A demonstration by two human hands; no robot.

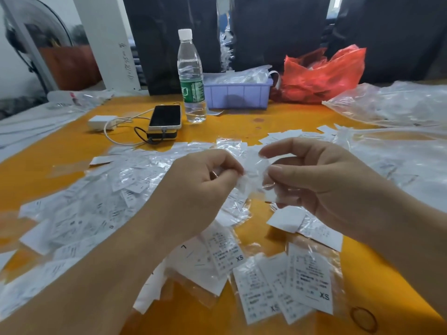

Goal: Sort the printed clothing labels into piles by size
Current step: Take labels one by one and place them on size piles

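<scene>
Clear label packet [254, 174], blurred, held above the orange table [48, 151]; long axis indeterminate. Left hand [205, 182] and right hand [312, 175] each pinch it. XS labels [312, 281] lie below, print facing the viewer. Purple bin [238, 94] holds bagged labels.

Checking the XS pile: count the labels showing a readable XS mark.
3. One XS label below the left hand; two by the near edge, one left of the other. More may lie hidden or blurred.
</scene>
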